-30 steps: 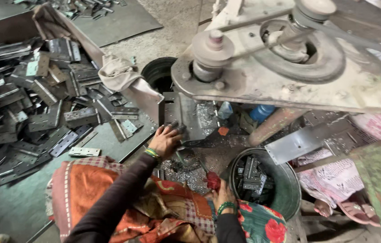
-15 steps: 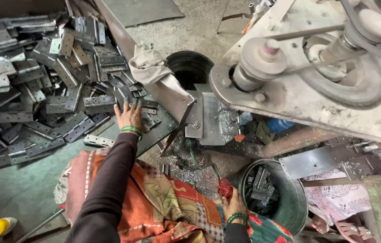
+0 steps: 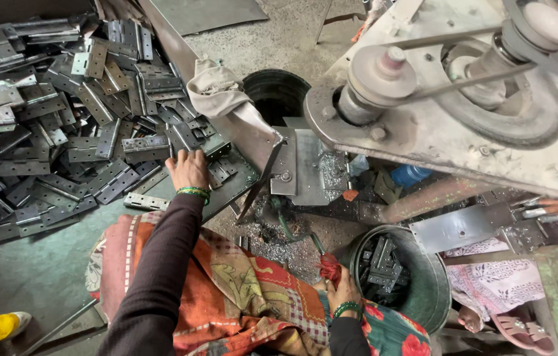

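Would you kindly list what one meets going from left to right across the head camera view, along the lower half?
Yellow plastic cap → left hand on grey metal hinge plates → right hand holding a red cloth → round grey metal bucket of dark parts → pink sandal.

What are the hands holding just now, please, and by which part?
The left hand rests on the hinge pile; a grip cannot be told. The right hand pinches a red cloth at its bunched end.

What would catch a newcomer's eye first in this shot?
The heap of grey metal hinges covering the left, with the left hand resting on its near edge. At upper right, a belt-driven machine looms over a metal bucket of hinges, beside the right hand.
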Available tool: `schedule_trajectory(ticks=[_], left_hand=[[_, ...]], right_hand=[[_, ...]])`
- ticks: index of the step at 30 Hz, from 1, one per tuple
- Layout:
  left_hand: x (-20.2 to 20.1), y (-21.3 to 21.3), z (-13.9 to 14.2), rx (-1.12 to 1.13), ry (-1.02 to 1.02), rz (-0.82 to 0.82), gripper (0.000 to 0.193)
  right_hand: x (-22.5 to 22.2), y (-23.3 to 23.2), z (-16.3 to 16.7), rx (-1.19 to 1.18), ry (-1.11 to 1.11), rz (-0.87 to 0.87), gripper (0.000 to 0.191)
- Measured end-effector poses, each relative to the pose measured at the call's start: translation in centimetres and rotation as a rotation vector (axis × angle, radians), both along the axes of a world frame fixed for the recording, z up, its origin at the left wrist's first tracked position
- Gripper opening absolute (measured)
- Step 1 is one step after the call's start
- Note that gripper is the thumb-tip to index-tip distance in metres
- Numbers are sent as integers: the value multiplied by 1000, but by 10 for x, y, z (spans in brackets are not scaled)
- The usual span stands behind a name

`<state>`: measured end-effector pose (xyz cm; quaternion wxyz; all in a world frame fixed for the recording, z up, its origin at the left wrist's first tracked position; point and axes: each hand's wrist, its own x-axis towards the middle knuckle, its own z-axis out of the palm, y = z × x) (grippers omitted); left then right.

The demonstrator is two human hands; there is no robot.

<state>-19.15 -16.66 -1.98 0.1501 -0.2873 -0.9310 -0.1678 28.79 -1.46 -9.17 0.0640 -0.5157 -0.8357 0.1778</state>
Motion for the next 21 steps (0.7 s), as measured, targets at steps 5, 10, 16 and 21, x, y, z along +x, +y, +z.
schedule_trajectory(ticks=[5,10,16,21], left_hand=[[16,-11,12,167,-59,93,16],[41,-13,23,252,294,65,31],[68,-19,28,391,-182,-347,36],[71,-17,31,424,-138,-347,42]], right_hand=[[3,-1,6,-1,16,3,65],[7,-1,10,-41,21,-15,66],[13,0,12,-76,17,-24,66],[16,0,12,-105,-18,-42,64]])
